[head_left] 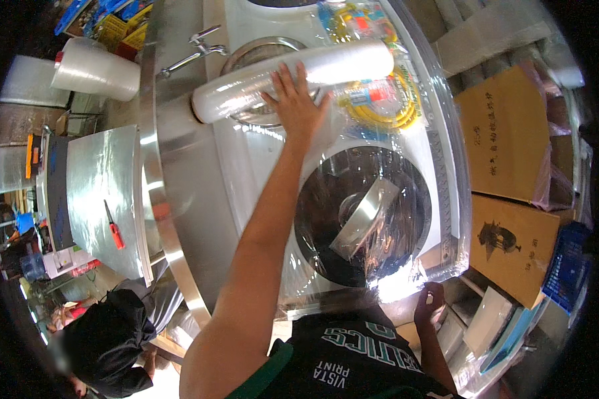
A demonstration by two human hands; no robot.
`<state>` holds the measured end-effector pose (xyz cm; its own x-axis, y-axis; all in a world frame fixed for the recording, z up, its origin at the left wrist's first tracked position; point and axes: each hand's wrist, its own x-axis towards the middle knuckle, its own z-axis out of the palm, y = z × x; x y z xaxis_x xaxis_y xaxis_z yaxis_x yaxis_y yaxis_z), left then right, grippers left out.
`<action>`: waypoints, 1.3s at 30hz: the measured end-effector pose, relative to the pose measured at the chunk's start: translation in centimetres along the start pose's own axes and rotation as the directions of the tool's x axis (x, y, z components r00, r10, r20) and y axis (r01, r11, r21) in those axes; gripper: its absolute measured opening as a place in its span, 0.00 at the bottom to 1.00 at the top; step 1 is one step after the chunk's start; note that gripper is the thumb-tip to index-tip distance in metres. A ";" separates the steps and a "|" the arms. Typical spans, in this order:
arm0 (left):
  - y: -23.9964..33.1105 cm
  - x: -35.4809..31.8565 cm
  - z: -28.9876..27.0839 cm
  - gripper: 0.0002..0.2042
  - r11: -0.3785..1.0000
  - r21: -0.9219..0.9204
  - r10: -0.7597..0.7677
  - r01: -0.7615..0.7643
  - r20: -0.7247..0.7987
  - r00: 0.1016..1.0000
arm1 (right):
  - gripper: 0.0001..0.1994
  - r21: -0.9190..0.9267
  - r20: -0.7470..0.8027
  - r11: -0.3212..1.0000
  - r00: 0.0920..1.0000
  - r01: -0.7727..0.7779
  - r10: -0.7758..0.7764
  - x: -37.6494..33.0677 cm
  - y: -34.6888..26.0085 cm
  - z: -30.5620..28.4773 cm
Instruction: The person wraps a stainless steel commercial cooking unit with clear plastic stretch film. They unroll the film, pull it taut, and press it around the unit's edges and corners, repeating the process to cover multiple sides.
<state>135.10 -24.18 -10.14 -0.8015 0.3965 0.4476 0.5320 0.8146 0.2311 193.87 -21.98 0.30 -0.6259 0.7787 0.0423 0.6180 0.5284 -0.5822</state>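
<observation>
A large roll of clear plastic film (359, 61) lies across the far part of a stainless steel counter unit. My left hand (296, 100) rests on the roll with its fingers spread. Film covers the unit's top, including a round black burner (319, 219) with a folded metal plate (366, 219) over it. At the near right corner, my right hand (430, 302) is curled at the edge of the plastic film (399, 287), its fingertips partly hidden. Beneath the roll shows a round metal basin rim (233, 63). Coiled yellow hoses (386, 120) in clear bags lie beside the roll.
A metal tap (203, 50) sticks out at the far left of the counter. Cardboard boxes (506, 133) stand along the right. On the left are a metal table (103, 179) bearing a red-handled tool (115, 233), another film roll (96, 70) and a person in black (106, 339).
</observation>
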 end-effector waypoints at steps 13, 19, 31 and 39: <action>-3.1 14.6 -1.6 0.30 0.950 -0.295 0.040 -0.099 -0.199 0.979 | 0.11 -0.114 -0.098 0.912 0.918 -0.393 0.384 -11.7 3.0 -1.1; -2.6 -22.8 -13.8 0.30 0.852 -0.483 -0.170 0.201 0.107 0.980 | 0.35 -0.194 0.297 0.976 0.954 0.103 -0.042 -10.2 3.9 4.1; -4.5 -59.3 -30.9 0.37 0.969 0.239 -0.199 0.067 0.585 0.786 | 0.39 -0.268 0.459 0.867 0.847 0.419 -0.267 -8.7 8.5 5.3; -5.3 -67.1 -32.5 0.24 0.986 -0.164 0.157 -0.042 0.802 0.576 | 0.28 -0.058 0.137 0.994 0.985 -0.094 0.102 -21.4 21.7 -4.9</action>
<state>194.98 -68.85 -13.32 -0.5968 0.6963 -0.3987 0.6025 0.7171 0.3505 223.01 -25.58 -9.24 -0.6190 0.7748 -0.1284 0.7009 0.4712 -0.5355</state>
